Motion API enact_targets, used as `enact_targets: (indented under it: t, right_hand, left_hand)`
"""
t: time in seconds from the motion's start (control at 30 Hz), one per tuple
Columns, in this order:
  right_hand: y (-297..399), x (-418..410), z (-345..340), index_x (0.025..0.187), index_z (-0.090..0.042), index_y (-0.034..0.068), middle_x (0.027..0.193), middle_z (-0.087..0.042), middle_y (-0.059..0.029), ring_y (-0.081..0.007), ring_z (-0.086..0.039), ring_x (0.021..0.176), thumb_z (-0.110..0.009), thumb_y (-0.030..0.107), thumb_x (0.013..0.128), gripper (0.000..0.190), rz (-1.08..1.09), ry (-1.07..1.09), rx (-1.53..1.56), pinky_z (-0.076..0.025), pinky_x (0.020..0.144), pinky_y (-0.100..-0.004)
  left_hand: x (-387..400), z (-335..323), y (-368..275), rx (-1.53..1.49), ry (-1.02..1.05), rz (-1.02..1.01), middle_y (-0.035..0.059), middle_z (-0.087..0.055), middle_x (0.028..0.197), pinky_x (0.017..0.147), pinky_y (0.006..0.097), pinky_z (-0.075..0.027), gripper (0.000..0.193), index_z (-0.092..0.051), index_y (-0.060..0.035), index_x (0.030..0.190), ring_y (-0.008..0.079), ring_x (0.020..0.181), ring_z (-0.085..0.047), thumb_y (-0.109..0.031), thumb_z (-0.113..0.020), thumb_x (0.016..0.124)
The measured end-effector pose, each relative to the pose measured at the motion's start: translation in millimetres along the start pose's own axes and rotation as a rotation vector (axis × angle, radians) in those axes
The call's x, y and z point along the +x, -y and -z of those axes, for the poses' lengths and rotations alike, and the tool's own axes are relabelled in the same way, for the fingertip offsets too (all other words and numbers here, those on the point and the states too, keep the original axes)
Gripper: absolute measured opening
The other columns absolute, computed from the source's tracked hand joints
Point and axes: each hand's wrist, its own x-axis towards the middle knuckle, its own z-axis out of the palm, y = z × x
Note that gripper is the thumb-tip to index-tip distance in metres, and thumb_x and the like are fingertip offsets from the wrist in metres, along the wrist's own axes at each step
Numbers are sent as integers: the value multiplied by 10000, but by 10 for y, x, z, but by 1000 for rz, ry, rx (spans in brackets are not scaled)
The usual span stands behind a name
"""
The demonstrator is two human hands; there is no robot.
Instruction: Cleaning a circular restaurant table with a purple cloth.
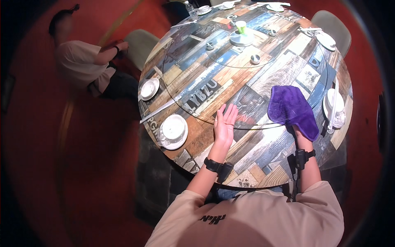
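Observation:
My left hand (226, 123) is held palm up with its fingers stretched out, at the near rim of the round glass turntable (197, 119), and holds nothing. A purple cloth (290, 108) drapes over my right hand (298, 131) and hides its fingers, so their grip cannot be made out. Part of the cloth lies over the turntable's near right edge, with the rest over the patterned round table (259, 148). Both wrists wear black straps with small devices.
Stacked white dishes stand at the left (174, 128) and right (334, 103) rims, with others farther round. A green-and-white cup (240, 27) and metal knobs sit near the middle. Grey chairs (142, 46) flank the table; a person (89, 64) is at the left.

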Motion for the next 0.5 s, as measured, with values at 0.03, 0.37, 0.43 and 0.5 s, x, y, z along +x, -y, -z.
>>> enact_targets:
  t: [0.03,0.37,0.43,0.5]
  right_hand:
    - [-8,4,8,1250,-581,3,1262,-606,-114,-255,-559,1158,-718,305,856,515,0,-5,6,-415,976,-362]
    - [-18,21,-57,1237,-582,-7,1231,-612,-89,-228,-565,1126,-694,208,881,431,32,-5,74,-429,957,-334]
    - [13,29,-40,1230,-587,-9,1221,-620,-95,-234,-570,1123,-698,209,875,431,111,12,93,-428,957,-337]
    - [37,27,-53,1221,-591,-13,1213,-624,-102,-238,-576,1113,-701,202,870,426,140,-6,76,-433,947,-340]
  left_hand:
    - [-12,-13,29,27,-1,-44,319,-398,1399,1108,446,-402,522,-298,63,1377,385,1293,-452,-333,-353,1042]
    - [-222,-404,605,-107,7,-18,266,-260,1506,1164,429,-313,566,-212,6,1450,347,1380,-339,-368,-305,1035]
    - [-340,-508,733,-142,60,94,260,-239,1518,1166,418,-300,572,-201,-16,1467,330,1389,-330,-362,-338,1033]
    - [-356,-445,800,-194,93,320,254,-262,1511,1150,411,-324,558,-255,-3,1432,333,1376,-354,-339,-429,1022]
